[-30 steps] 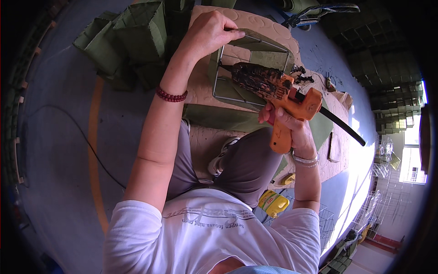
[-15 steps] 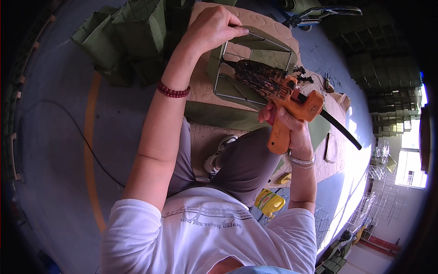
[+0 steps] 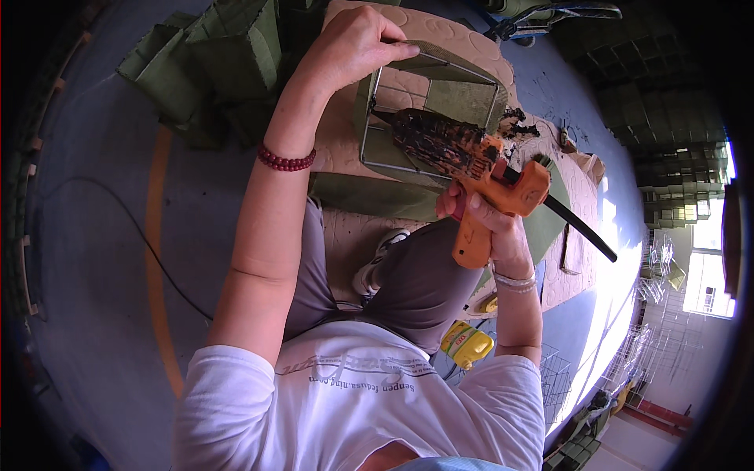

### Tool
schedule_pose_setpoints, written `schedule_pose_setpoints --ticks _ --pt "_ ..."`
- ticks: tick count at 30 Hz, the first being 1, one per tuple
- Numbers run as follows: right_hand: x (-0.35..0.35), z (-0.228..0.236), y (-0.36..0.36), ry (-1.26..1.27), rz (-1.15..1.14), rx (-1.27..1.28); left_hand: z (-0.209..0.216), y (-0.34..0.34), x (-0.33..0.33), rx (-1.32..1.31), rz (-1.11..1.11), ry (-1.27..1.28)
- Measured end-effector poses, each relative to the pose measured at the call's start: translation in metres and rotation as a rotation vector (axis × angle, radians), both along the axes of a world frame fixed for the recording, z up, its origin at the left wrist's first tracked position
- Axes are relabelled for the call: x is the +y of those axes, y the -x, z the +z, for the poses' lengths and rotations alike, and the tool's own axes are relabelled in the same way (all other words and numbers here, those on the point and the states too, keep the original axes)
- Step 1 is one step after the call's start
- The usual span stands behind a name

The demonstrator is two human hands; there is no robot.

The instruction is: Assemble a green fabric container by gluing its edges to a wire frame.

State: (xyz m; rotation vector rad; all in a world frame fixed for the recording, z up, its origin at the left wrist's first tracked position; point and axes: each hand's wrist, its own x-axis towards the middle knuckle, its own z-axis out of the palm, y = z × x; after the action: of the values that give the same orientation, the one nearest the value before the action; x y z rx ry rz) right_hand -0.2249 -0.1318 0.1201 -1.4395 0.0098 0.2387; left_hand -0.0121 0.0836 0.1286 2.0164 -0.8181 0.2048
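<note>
My left hand (image 3: 357,49) pinches the far-left corner of an open box (image 3: 463,100), a thin metal wire frame with green sheet material along its sides. In my right hand (image 3: 503,235) is an orange glue gun (image 3: 473,239), held by its handle with fingers at the red trigger. Dark, crusted residue covers its front half, and its nozzle points left, by the box's left wire edge. Whether the nozzle touches the wire, I cannot tell. A black glue stick (image 3: 581,228) sticks out of the gun's back.
Beneath the box lies tan patterned padding (image 3: 353,224), with a green sheet (image 3: 377,196) near my knees. Green box-like pieces (image 3: 236,55) stand far left. A yellow container (image 3: 466,344) sits by my right thigh. Cable (image 3: 145,235) crosses the floor. Stacked green pieces (image 3: 667,141) and wire frames (image 3: 648,345) line the right.
The glue gun has shifted slightly left and toward me, its nozzle lower along the box's left edge. My left hand and the box have moved a little left.
</note>
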Motion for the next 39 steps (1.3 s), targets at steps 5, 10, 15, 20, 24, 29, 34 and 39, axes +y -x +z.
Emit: schedule_pose_setpoints --ticks 5,10,15,20,24,29,34,39 --pt "0.001 -0.001 0.002 -0.028 0.004 0.027 -0.002 -0.001 0.0 0.016 0.022 -0.033" --pt "-0.003 -0.002 0.004 -0.047 0.026 0.04 -0.004 -0.002 -0.001 -0.004 0.012 0.027" --pt "0.0 -0.001 0.005 -0.074 0.008 0.056 -0.001 -0.003 0.002 0.008 0.026 -0.074" --pt "0.002 0.001 0.01 0.015 0.004 0.017 -0.003 -0.001 0.0 0.001 0.016 -0.018" --pt "0.002 0.001 0.011 0.021 -0.009 0.014 -0.001 -0.001 0.002 0.014 0.012 -0.047" --pt "-0.001 -0.003 0.015 -0.038 0.033 0.018 0.002 0.003 0.004 0.015 0.043 -0.082" --pt "-0.003 -0.005 0.018 -0.011 0.033 0.023 0.021 0.017 0.003 0.067 0.003 0.02" --pt "-0.001 -0.003 0.02 0.052 0.049 0.03 0.022 0.018 0.005 0.072 0.0 -0.002"
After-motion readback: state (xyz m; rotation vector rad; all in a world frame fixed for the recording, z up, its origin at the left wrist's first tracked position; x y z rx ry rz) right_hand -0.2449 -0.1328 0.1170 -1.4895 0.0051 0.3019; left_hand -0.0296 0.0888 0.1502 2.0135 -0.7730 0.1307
